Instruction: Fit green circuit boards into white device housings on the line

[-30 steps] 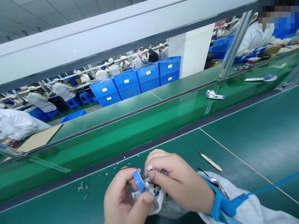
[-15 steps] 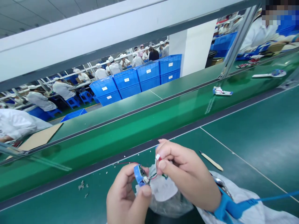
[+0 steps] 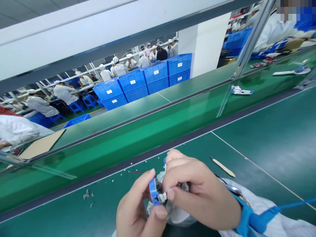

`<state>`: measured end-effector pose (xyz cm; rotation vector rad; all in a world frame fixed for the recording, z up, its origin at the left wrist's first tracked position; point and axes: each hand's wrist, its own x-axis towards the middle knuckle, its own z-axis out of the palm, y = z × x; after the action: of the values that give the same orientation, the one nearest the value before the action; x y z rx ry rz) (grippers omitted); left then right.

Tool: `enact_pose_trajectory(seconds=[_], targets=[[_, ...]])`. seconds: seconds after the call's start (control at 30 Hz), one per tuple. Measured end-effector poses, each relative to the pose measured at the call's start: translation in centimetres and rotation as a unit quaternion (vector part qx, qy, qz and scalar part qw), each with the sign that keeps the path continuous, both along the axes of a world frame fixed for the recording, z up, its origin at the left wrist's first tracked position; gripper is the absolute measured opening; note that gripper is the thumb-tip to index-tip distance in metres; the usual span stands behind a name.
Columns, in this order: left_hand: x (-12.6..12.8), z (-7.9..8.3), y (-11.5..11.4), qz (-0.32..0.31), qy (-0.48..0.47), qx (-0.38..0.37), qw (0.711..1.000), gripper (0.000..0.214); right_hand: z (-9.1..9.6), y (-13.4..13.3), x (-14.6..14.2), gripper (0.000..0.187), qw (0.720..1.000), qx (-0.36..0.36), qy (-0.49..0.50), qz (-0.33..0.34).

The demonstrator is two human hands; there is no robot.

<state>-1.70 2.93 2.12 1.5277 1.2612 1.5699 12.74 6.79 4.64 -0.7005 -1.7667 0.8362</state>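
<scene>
Between its thumb and fingers, my left hand (image 3: 142,207) grips a blue round plastic housing (image 3: 154,191) with a small circuit board inside. My right hand (image 3: 197,187) pinches a small white wire connector (image 3: 163,197) against the side of the housing, at the board. Whether the connector is seated cannot be made out. A thin red wire (image 3: 135,172) sticks out behind my left hand. Below both hands lies a clear plastic bag (image 3: 181,219), partly hidden by them. A blue wrist strap (image 3: 249,217) with a cord circles my right wrist.
A wooden-handled pointed tool (image 3: 223,167) lies right of my hands. Several small screws (image 3: 86,195) and white bits are on the green table at left. Beyond its edge runs a green conveyor (image 3: 138,136) carrying a white-and-blue part (image 3: 241,90). Blue bins (image 3: 132,82) and co-workers are farther back.
My right hand has brought the white connector down and left to the blue housing. My left hand has shifted slightly right, turning the housing. Parts on the conveyor have moved right.
</scene>
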Motion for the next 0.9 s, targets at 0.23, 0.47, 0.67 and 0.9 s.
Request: enact_pose_trajectory(seconds=[0.23,0.47,0.67,0.9], targets=[[-0.4,-0.1,0.0,-0.009,0.035,-0.004,0.999,0.033,0.2,-0.1,0.3,0.021,0.999,0.027,-0.034,0.000],[-0.7,0.1,0.1,-0.026,0.103,0.011,0.994,0.034,0.5,-0.2,0.8,0.023,0.991,0.073,-0.113,-0.013],[-0.2,-0.6,-0.4,0.015,0.275,0.089,0.957,0.033,0.4,-0.4,0.9,0.023,0.991,0.065,-0.113,-0.010],[1.4,-1.7,-1.6,0.131,0.335,-0.016,0.933,0.038,0.2,-1.1,0.3,0.024,0.993,0.012,-0.104,-0.058]])
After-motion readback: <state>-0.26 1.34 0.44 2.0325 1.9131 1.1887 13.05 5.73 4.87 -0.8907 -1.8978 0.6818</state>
